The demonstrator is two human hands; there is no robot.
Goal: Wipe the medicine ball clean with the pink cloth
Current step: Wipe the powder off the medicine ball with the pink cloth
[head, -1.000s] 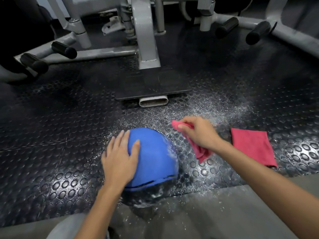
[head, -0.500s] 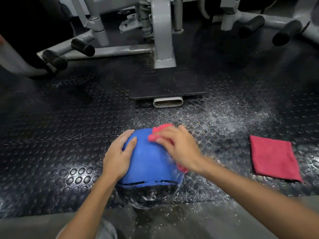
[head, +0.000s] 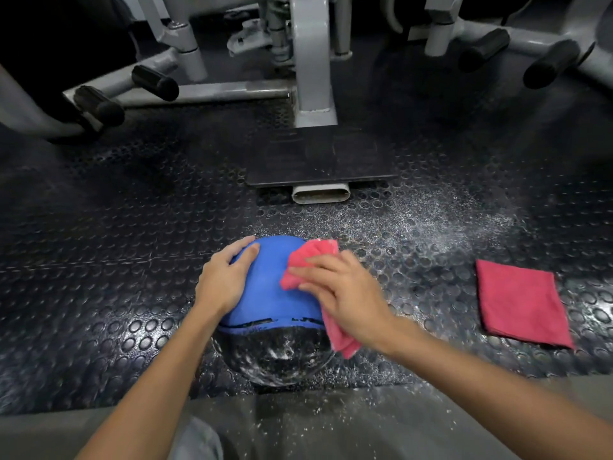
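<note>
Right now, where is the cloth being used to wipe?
Head view, centre: the pink cloth lies under the right hand on the right side of the medicine ball, opposite the left hand.

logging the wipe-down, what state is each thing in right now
medicine ball: on the studded mat, blue top, black lower half streaked white
pink cloth: bunched, pressed on the ball's top right
left hand: laid on the ball's left side
right hand: fingers flat, pressing the cloth down
folded pink cloth: flat on the mat, untouched
studded mat: dusted with white powder
</note>
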